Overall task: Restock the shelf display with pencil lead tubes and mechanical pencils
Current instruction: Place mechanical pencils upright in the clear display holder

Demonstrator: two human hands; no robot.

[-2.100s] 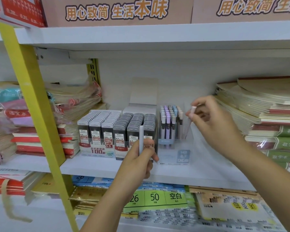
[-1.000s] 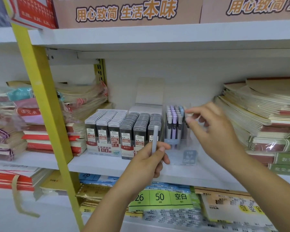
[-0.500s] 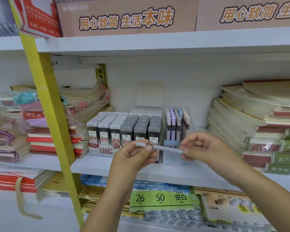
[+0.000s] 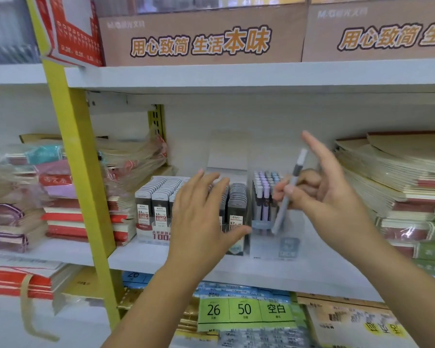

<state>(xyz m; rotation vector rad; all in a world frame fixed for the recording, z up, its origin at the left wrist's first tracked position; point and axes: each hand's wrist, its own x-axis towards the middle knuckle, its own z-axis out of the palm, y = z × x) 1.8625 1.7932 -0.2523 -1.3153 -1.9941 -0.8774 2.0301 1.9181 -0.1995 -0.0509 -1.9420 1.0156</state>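
My right hand point(image 4: 322, 192) pinches a grey mechanical pencil point(image 4: 288, 194), nearly upright with its white cap on top, just right of the clear pencil holder point(image 4: 274, 237). That holder contains several purple and blue mechanical pencils point(image 4: 264, 194) standing on end. My left hand point(image 4: 201, 217) is flat with fingers spread, holding nothing, in front of the display box of pencil lead tubes point(image 4: 156, 197). It hides the middle rows of tubes. Both displays stand on the white middle shelf point(image 4: 148, 257).
Stacks of notebooks point(image 4: 397, 177) fill the shelf to the right, and wrapped exercise books point(image 4: 58, 204) sit to the left behind a yellow upright post point(image 4: 83, 187). Brown cartons point(image 4: 201, 33) line the shelf above. Label sheets point(image 4: 244, 310) lie on the shelf below.
The pencil, held level between both hands half a second ago, is now in my right hand alone and turned upright. My left hand let go and spread open over the lead tubes.
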